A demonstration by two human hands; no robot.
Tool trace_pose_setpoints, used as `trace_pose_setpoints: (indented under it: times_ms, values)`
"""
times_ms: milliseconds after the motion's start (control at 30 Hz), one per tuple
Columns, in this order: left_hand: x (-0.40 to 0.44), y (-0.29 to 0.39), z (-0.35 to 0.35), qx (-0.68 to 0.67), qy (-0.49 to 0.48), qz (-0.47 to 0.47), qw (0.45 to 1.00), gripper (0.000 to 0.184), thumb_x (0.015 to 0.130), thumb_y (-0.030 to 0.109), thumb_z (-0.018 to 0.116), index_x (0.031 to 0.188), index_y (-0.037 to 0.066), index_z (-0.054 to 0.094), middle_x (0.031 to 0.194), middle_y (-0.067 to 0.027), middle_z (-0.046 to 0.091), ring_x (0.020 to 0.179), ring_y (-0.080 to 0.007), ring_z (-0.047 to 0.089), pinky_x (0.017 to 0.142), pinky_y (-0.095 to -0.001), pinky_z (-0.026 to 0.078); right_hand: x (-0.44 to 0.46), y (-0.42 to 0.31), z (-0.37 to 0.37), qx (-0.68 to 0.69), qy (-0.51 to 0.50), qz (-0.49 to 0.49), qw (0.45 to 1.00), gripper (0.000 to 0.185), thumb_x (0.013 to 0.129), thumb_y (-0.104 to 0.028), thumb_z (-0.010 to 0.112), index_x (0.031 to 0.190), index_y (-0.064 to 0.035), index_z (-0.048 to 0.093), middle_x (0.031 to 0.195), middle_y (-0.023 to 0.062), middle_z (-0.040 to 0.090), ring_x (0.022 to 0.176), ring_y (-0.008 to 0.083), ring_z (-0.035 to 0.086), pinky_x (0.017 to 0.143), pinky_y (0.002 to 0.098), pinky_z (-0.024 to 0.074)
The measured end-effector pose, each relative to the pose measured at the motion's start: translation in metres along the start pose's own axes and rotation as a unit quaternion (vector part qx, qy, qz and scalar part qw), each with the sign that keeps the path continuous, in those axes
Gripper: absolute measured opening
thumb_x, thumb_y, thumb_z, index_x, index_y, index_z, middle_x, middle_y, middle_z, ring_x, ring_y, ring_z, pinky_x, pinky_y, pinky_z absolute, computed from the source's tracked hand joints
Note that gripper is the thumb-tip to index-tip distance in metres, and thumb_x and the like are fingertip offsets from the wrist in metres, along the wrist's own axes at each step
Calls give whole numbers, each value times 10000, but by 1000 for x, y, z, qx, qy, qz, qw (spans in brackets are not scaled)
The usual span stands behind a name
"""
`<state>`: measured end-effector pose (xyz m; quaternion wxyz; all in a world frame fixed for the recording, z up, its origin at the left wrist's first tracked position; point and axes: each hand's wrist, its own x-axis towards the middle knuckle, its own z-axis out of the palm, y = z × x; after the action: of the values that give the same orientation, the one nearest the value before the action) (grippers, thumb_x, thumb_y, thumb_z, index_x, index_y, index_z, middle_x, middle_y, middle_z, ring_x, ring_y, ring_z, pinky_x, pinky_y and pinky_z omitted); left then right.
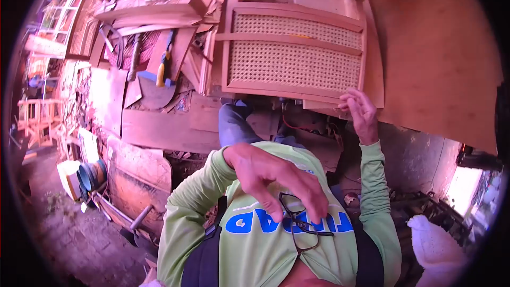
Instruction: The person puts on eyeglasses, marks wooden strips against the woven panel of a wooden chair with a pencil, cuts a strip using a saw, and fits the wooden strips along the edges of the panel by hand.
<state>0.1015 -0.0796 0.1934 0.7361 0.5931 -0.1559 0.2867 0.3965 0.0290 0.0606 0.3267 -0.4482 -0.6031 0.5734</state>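
Observation:
My left hand (284, 176) is bent over my chest, its thumb and fingers on either side of a pair of dark-framed eyeglasses (298, 225) at the collar of my green shirt. Part of the eyeglasses' upper lens lies close against the fingers. My right hand (361, 112) rests loosely, fingers apart and slightly curled, by the near right corner of a wooden frame (227, 53) with woven cane panels (292, 66). Its fingertips are at the frame's edge; whether they press on it I cannot tell.
A yellow-handled tool (161, 74) and a hammer-like tool (135, 56) lie among wood offcuts at left. A large wooden sheet (435, 53) spans the right. A blue-green bucket (91, 174) stands at lower left, and a white cloth (433, 247) is at lower right.

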Motion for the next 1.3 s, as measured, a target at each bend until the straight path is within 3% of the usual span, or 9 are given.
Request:
trace_pose_setpoints:
  times_ms: [400,733,867,933,967,1100,1200,1233,1300]
  values:
    - [-6,-11,1,-60,2,-47,997,458,1106,211,704,1463,-71,652,1381,-222,662,1248,-382,615,1096,-502,459,-16,28,-8,-17,76,10,997,323,1143,-158,624,1388,53,630,1114,129,775,933,159,759,845,300,625]
    - [-9,-8,10,-77,9,-69,995,400,1115,85,654,1475,-89,643,1405,-254,655,1287,-421,621,1097,-532,478,-15,17,-56,-11,196,-13,980,332,1150,-212,613,1354,45,667,1104,134,788,921,174,777,819,301,627]
    - [-9,3,9,-82,19,-76,994,371,1118,93,653,1436,-96,674,1395,-269,657,1307,-434,614,1113,-532,476,-10,15,-49,50,202,-37,977,316,1128,-285,658,1289,-18,710,971,45,751,846,135,701,757,294,589]
    - [-4,18,15,-79,85,-87,989,380,1115,149,662,1379,-121,695,1359,-286,673,1280,-428,639,1116,-531,473,-4,-8,-38,72,195,-58,976,324,1138,-255,637,1300,19,694,1022,89,778,884,169,748,792,335,634]
    - [-1,22,12,-97,63,-74,991,393,1149,148,604,1459,-91,632,1481,-252,603,1420,-392,552,1208,-509,389,-3,-26,-37,58,182,-32,981,311,1141,-217,624,1303,42,683,1053,118,788,904,191,769,831,350,650]
    - [27,19,28,-160,205,55,964,425,1135,226,610,1431,-77,647,1366,-336,612,1262,-441,614,1128,-576,460,13,-101,-21,117,170,-178,962,314,1127,-142,626,1362,64,645,1133,155,766,933,208,771,857,362,647]
    - [22,21,33,-106,387,-77,913,862,980,728,691,1441,3,624,1317,-284,699,1181,-399,709,1064,-542,588,12,-163,-16,95,165,-297,936,358,1106,-115,645,1420,57,624,1270,162,698,1016,230,753,894,388,631]
    - [43,25,35,-168,392,31,904,596,1034,534,722,1307,8,660,1215,-226,712,1093,-362,716,991,-489,614,9,-181,-18,77,165,-339,923,378,1099,-106,651,1440,54,617,1324,165,672,1047,240,746,906,398,626]
    - [65,44,18,-166,348,126,914,519,1113,341,666,1468,-35,623,1171,-239,685,1128,-434,659,1016,-563,539,-4,-238,-15,19,174,-457,872,423,1067,-88,687,1463,46,620,1454,173,578,1129,275,718,928,422,611]
